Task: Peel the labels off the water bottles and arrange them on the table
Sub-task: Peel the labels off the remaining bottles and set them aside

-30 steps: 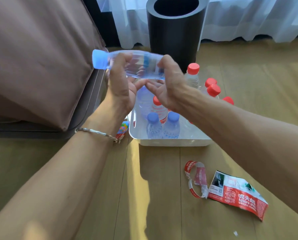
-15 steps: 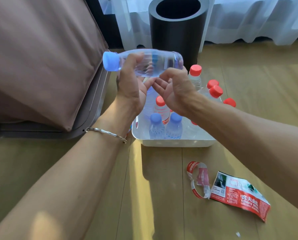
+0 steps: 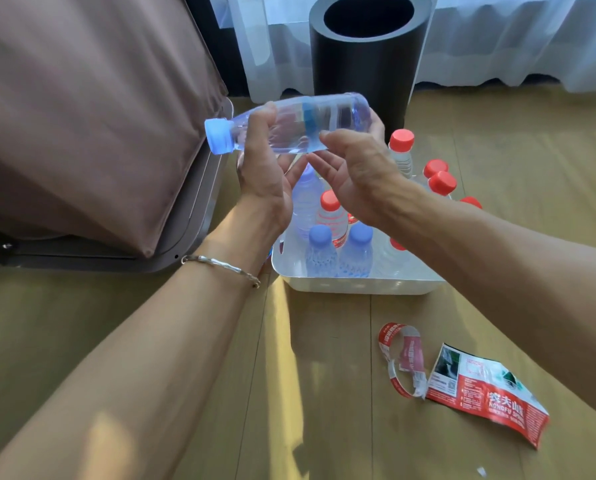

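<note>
A clear water bottle [image 3: 327, 114] with a blue cap [image 3: 217, 136] lies sideways in the air, cap to the left, a thin blue label band around its middle. My left hand [image 3: 262, 168] grips its neck half from below. My right hand [image 3: 359, 174] holds the base end, thumb under the front, a finger behind. Below them a white bin [image 3: 359, 285] holds several upright bottles, two blue-capped ones [image 3: 321, 237] in front and red-capped ones [image 3: 402, 140] behind.
Two peeled red labels lie on the wooden floor right of centre, a flat one [image 3: 487, 393] and a curled strip [image 3: 404, 358]. A black cylindrical bin [image 3: 362, 74] stands behind the bottles, before white curtains. A brown-covered piece of furniture [image 3: 82, 116] fills the left.
The bottle has shifted right and tilted, cap end lower. My right hand has slid from the bottle's middle to its base end. The left hand keeps its grip.
</note>
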A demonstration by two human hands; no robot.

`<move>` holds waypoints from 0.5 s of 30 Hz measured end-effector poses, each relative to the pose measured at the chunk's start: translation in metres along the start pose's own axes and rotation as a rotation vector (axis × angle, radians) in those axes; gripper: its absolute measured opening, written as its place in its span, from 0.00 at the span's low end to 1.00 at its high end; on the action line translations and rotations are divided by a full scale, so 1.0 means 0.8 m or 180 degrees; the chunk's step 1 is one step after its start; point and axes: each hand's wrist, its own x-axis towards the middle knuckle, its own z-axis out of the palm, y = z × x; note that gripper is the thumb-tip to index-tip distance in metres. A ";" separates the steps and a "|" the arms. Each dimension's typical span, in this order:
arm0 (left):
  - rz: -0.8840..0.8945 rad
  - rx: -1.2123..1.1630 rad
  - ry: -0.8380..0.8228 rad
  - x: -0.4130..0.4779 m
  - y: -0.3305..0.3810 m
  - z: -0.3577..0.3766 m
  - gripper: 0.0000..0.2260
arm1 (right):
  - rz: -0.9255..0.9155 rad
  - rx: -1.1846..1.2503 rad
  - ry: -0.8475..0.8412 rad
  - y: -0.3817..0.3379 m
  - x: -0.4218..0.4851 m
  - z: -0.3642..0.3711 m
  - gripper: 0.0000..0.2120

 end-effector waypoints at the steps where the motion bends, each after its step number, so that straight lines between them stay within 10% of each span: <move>1: -0.0031 -0.0010 0.0009 -0.003 -0.002 0.001 0.28 | -0.0005 -0.0005 0.0030 -0.001 0.002 0.000 0.27; 7: -0.0139 0.0117 -0.0144 -0.019 -0.012 0.015 0.21 | -0.0174 -0.0192 0.0688 0.009 0.009 -0.004 0.32; 15: -0.0122 0.0025 -0.0003 -0.013 -0.006 0.014 0.17 | 0.0204 -0.0210 -0.0064 -0.012 0.007 -0.013 0.33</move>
